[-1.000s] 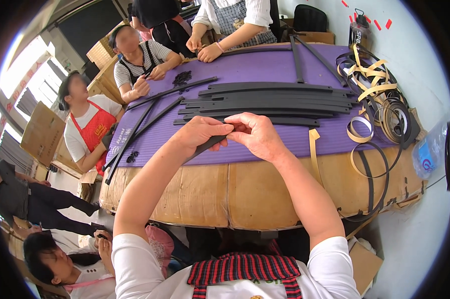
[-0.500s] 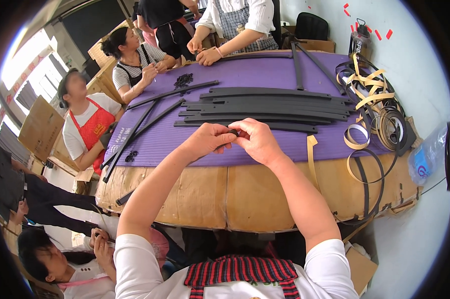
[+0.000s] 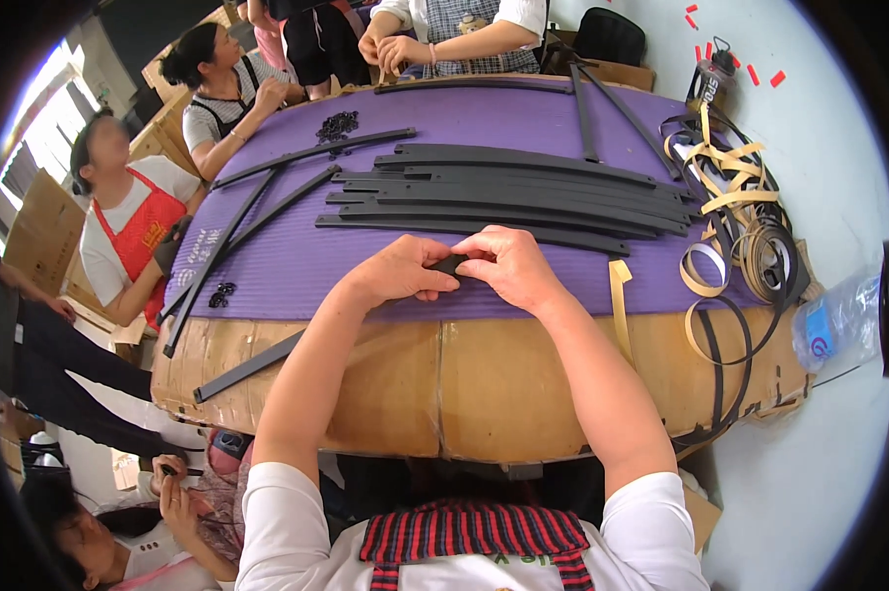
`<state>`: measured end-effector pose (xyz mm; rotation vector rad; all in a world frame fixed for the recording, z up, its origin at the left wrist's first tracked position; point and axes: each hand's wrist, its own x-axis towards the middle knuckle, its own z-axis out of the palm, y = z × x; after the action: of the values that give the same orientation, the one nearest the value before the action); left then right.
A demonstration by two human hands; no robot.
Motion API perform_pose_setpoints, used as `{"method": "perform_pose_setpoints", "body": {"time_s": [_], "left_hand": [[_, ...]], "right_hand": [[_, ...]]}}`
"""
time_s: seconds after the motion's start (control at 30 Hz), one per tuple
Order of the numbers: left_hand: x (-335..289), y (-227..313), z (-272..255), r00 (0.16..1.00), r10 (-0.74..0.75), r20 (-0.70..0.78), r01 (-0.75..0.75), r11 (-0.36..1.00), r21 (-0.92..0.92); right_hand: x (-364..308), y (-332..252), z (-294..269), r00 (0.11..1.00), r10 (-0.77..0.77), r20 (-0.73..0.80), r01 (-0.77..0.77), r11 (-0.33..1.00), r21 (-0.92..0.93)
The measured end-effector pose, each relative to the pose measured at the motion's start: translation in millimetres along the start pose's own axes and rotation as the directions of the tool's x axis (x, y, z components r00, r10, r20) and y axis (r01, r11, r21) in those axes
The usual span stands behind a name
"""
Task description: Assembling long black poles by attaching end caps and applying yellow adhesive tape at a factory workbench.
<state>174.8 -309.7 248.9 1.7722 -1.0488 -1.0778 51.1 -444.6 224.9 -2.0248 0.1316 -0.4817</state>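
Observation:
Over the near edge of the purple mat, my left hand (image 3: pixel 402 269) is closed around the end of a black flat strip (image 3: pixel 247 367). The strip slants down to the left, passing beneath my left forearm and over the table edge. My right hand (image 3: pixel 509 266) pinches the same dark end (image 3: pixel 448 264) between thumb and fingers, so the fingertips of both hands nearly meet. Whether a small part sits in the right fingertips is hidden. Just beyond my hands lies a stack of black strips (image 3: pixel 503 192), roughly side by side, with small holes near their ends.
Loose black strips (image 3: pixel 230 236) cross at the left, beside small black parts (image 3: pixel 222 294) and another pile (image 3: pixel 337 126). Tangled black and tan tape (image 3: pixel 735 197) lies at the right, near a clear plastic bottle (image 3: pixel 838 325). Co-workers sit or stand at the left and far sides.
My hands have shifted slightly, and more of the strip's dark end shows between them. The view has turned a little. The far person's hands have lifted off the table.

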Motion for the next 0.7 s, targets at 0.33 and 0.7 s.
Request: {"method": "perform_pose_setpoints", "body": {"time_s": [0.33, 0.7], "left_hand": [[-7, 1, -2, 1.000, 0.008, -0.028, -0.006, 0.999, 0.054], [-2, -4, -9, 0.999, -0.004, 0.038, 0.006, 0.998, -0.060]], "right_hand": [[0, -13, 5, 0.997, 0.057, -0.043, -0.057, 0.998, -0.007], [2, -17, -11, 0.953, 0.295, -0.071, -0.236, 0.867, 0.439]]}}
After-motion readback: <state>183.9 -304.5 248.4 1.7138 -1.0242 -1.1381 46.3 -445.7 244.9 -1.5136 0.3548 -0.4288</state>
